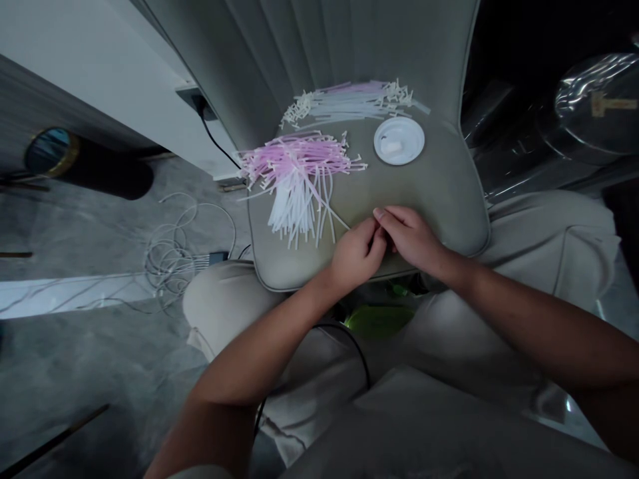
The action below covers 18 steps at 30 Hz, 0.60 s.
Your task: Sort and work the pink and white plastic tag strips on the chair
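My left hand and my right hand meet above the front of a grey-green upholstered seat. Their fingertips pinch a thin white plastic strand, which runs back towards a large heap of pink and white plastic strands. The pinched end is hidden by my fingers. Behind that heap lies a second bundle of pale strands with a lilac tint. A round white dish holding a small white piece sits to the right of the heap, out of reach of my fingertips.
My beige-trousered knees lie below the seat, and a green object shows beneath it. A coil of white cables lies on the grey floor at left. A black cord leaves a wall socket. A shiny metal object stands at right.
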### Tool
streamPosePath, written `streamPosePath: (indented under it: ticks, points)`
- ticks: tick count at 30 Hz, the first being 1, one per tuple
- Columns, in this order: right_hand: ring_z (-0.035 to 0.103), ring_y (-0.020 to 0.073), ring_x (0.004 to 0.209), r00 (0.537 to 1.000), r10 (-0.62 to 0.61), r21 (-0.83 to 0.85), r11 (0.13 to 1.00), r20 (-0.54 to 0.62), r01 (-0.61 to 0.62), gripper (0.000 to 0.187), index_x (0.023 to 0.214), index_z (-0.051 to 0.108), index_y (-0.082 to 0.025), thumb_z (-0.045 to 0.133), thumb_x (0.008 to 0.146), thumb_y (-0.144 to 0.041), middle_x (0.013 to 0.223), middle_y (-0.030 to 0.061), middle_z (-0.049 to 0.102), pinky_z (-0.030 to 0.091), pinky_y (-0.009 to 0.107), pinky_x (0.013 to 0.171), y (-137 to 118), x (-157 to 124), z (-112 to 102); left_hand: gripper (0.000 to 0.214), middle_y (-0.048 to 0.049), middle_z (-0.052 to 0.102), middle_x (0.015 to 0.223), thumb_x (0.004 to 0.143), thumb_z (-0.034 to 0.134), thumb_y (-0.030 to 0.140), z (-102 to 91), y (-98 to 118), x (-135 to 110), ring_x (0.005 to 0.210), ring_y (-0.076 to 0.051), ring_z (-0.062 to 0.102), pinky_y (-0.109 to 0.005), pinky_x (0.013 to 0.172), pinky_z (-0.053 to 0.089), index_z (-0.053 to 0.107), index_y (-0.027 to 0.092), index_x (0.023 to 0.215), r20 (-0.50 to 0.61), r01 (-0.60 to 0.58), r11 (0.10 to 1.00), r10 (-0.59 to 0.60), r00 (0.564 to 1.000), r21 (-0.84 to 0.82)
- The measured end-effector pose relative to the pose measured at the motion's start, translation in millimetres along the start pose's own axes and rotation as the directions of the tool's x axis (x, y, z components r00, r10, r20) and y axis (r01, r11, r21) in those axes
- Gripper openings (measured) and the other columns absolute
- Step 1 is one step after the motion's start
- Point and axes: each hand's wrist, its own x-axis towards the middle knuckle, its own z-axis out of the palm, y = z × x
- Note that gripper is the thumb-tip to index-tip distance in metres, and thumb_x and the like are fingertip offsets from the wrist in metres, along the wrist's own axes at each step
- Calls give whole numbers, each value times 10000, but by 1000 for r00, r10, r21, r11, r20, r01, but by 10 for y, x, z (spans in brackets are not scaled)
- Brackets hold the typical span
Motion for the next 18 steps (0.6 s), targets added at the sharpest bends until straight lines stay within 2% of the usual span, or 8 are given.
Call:
streamPosePath:
  ticks: [18]
  points:
    - [393, 114, 591, 1000, 0, -17, 1000, 3, 0, 408, 623, 421, -208, 471, 936, -465, 605, -29, 409, 310, 270, 531, -14, -5, -3, 237, -45, 612, 751, 964, 362, 293, 2, -9, 2, 679, -157, 549, -295, 631, 414, 504, 194, 802, -6, -17, 1000, 17, 1000, 11]
